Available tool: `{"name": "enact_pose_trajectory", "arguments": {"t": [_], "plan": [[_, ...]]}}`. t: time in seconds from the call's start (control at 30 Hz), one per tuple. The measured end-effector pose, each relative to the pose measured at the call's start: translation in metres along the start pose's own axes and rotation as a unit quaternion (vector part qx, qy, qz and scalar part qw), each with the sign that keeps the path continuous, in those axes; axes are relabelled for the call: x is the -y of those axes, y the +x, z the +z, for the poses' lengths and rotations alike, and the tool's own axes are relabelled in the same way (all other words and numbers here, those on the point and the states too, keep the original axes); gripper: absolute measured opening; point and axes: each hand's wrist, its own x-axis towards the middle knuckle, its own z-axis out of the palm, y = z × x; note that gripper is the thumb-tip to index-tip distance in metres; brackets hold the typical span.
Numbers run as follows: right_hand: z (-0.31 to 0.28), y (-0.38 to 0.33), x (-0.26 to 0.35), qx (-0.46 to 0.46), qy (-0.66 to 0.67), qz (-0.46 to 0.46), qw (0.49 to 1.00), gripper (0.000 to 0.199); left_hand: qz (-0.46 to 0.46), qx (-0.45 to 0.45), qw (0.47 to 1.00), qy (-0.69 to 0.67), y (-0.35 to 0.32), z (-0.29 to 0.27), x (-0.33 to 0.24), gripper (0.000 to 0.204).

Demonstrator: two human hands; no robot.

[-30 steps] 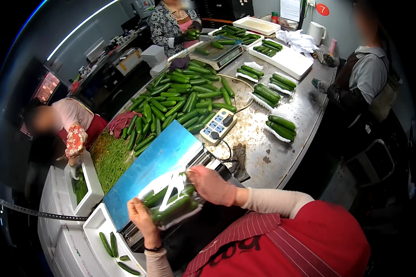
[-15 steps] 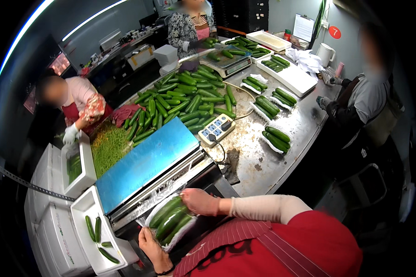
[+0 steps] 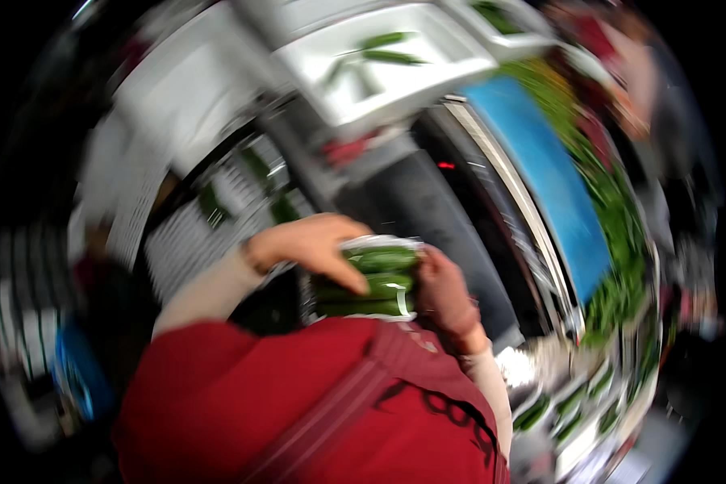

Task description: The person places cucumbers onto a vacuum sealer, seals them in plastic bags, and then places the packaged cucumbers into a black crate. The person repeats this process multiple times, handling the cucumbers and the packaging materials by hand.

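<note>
Green under shiny film, the cucumber pack (image 3: pixel 385 288) sits between our hands, close to our red apron (image 3: pixel 250 371) and left of the black machine (image 3: pixel 415 206). Our left hand (image 3: pixel 313 246) grips its left end; our right hand's fingers close on its right. We judge that uneven pressure could tip it, and digging fingertips could tear the film.

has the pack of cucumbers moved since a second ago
Yes, away from the blue panel: a second ago the pack of cucumbers overlapped it in view; now the machine's dark front lies between them.
</note>
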Motion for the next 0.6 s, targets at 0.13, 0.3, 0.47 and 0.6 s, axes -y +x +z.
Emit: {"name": "enact_pose_trajectory", "arguments": {"t": [0.13,0.3,0.47,0.6], "plan": [[0.008,0.031,0.023,0.095,-0.072,-0.037,0.992,0.027,-0.051,-0.03,0.996,0.065,-0.009,0.014,0.001,0.091],[0.024,0.065,0.021,0.124,-0.098,0.052,0.986,0.027,-0.015,-0.111,0.993,0.023,-0.013,0.012,0.038,0.109],[0.043,0.061,0.026,0.119,-0.135,-0.143,0.973,0.033,-0.062,-0.141,0.965,-0.213,-0.06,0.011,0.093,0.099],[0.031,0.072,0.058,0.096,-0.131,-0.196,0.967,0.031,-0.126,-0.285,0.817,-0.485,-0.112,0.021,0.156,0.089]]}}
